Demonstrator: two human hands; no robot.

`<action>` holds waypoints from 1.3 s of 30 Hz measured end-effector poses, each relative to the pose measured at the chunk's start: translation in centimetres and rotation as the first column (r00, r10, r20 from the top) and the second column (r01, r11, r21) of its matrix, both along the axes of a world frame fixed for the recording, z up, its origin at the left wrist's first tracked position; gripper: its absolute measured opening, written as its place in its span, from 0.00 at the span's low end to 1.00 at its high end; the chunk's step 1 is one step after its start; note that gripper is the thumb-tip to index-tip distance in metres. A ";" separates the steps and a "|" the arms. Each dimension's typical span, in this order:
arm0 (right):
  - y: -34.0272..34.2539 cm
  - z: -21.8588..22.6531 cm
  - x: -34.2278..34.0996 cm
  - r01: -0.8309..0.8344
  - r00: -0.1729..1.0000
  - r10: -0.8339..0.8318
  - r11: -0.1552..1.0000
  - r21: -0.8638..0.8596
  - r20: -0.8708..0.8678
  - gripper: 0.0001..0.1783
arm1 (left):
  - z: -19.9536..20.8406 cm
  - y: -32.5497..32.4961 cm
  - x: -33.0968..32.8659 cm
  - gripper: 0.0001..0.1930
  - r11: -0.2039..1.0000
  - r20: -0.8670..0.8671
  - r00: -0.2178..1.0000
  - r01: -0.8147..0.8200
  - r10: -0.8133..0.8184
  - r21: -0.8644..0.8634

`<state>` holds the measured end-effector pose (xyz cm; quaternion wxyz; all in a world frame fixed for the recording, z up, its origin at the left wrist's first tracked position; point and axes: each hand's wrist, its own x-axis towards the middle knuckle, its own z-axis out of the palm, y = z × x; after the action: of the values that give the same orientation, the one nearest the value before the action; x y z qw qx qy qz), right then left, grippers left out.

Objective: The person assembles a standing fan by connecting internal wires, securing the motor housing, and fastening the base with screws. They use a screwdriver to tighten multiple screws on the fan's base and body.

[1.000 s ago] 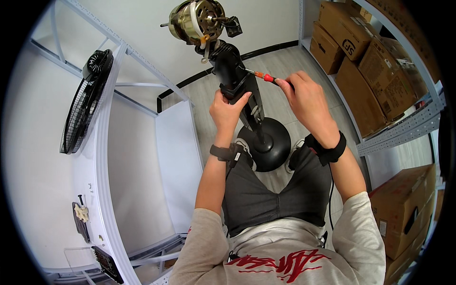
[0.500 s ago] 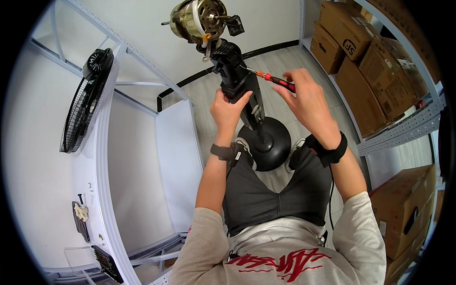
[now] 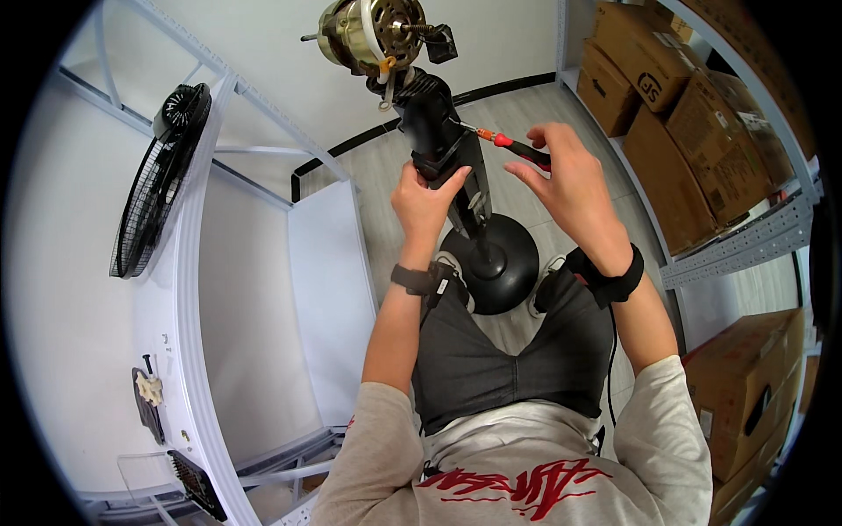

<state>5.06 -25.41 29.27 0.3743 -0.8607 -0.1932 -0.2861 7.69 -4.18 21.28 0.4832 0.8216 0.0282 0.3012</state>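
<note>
Upright before me is a pedestal fan stand with a bare fan motor on top and a round black base on the floor between my feet. My left hand clasps the black neck housing below the motor, thumb across its near side. In my right hand is the end of a screwdriver with a red and black handle. Its tip meets the right side of the housing, where the screw, if any, is too small to make out. The handle's end is partly hidden by my fingers.
At left, a white shelf carries a fan grille, small screws, a dark flat part and a black bristly or studded piece. Cardboard boxes fill the rack on the right; another box stands lower down.
The screwdriver's handle has turned a little, and my right fingers have curled slightly with it. My left hand keeps its hold on the housing. The whole view has shifted slightly.
</note>
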 end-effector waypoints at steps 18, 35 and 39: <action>-0.4 0.7 -0.2 0.105 0.994 -0.096 0.966 -0.235 0.051 0.15 | 0.1 0.0 -0.1 0.26 0.997 -0.056 0.998 -0.038 0.041 0.062; -0.8 1.2 0.1 -0.054 0.982 0.051 0.999 -0.010 -0.183 0.17 | -0.2 0.1 0.1 0.26 0.999 -0.030 0.999 -0.015 0.017 0.038; -0.8 0.4 0.7 -0.029 0.998 0.027 0.998 -0.051 -0.051 0.17 | -0.2 0.0 0.1 0.26 0.999 -0.014 1.000 -0.004 0.005 0.032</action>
<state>5.72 -26.22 29.71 0.3604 -0.8742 -0.2032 -0.2540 7.79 -4.17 21.13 0.4693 0.8311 0.0286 0.2970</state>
